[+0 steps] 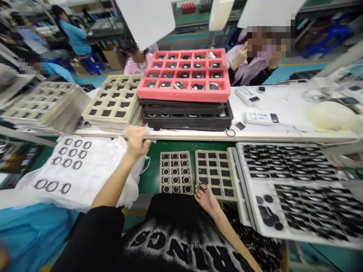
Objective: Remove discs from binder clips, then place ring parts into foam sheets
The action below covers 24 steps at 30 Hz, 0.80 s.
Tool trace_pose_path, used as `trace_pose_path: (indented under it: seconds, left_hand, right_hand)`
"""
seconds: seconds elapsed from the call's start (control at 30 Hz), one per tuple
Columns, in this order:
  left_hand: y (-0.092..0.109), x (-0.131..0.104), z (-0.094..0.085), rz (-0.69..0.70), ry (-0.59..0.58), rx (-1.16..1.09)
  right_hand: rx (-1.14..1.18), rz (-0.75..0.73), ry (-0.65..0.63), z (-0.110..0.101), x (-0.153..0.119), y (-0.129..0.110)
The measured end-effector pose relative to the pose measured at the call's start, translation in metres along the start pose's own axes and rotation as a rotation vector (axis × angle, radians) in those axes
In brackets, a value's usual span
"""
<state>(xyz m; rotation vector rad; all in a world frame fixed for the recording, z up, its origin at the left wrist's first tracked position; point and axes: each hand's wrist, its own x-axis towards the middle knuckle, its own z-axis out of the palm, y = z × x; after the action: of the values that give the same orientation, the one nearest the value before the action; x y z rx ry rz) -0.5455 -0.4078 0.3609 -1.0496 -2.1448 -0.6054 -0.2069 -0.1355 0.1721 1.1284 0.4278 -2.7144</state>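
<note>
Head view: your right hand (pixel 208 198) pinches a black ring (pixel 202 186); left hand (pixel 137 142), loosely curled and empty, touches the white bag (pixel 76 170) at the surface's far edge; ring may slip.

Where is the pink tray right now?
In the head view the pink tray sits at upper centre, atop a stack of black trays on the white table, just right of the beige tray stack and beyond the person's left hand.

Green bench (pixel 150 177) w/ two trays (pixel 175 172).

black T-shirt – white block lettering, bare forearms
</note>
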Motion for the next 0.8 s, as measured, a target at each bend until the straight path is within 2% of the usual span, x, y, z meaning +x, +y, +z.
trace_pose_path:
  seconds: [0.07,0.13,0.2,0.27,0.3,0.37,0.47,0.67,0.8]
  left_hand:
    - [0.077,-0.028,0.049,0.083,-0.302,-0.173]
    - [0.158,-0.063,0.1,0.241,-0.655,-0.288]
    - [0.228,-0.103,0.142,0.384,-0.937,-0.331]
    - [0.276,-0.138,0.169,0.465,-1.024,-0.384]
    - [0.291,-0.153,0.177,0.486,-1.044,-0.399]
    - [0.305,-0.173,0.187,0.502,-1.07,-0.408]
    - [0.302,-0.185,0.196,0.505,-1.104,-0.397]
    - [0.287,-0.183,0.203,0.533,-1.13,-0.443]
    - [0.281,-0.173,0.199,0.552,-1.122,-0.522]
  right_hand:
    - [0.114,-0.08,0.067,-0.018,-0.013,0.003]
    - [0.201,-0.162,0.133,-0.039,-0.028,0.009]
    - [0.265,-0.244,0.195,-0.06,-0.045,0.018]
    - [0.316,-0.316,0.265,-0.078,-0.06,0.028]
    - [0.334,-0.343,0.298,-0.084,-0.067,0.033]
    - [0.354,-0.383,0.354,-0.092,-0.074,0.043]
    - [0.368,-0.416,0.382,-0.093,-0.069,0.05]
    - [0.4,-0.422,0.33,-0.085,-0.044,0.043]
    - [0.392,-0.416,0.28,-0.079,-0.045,0.032]
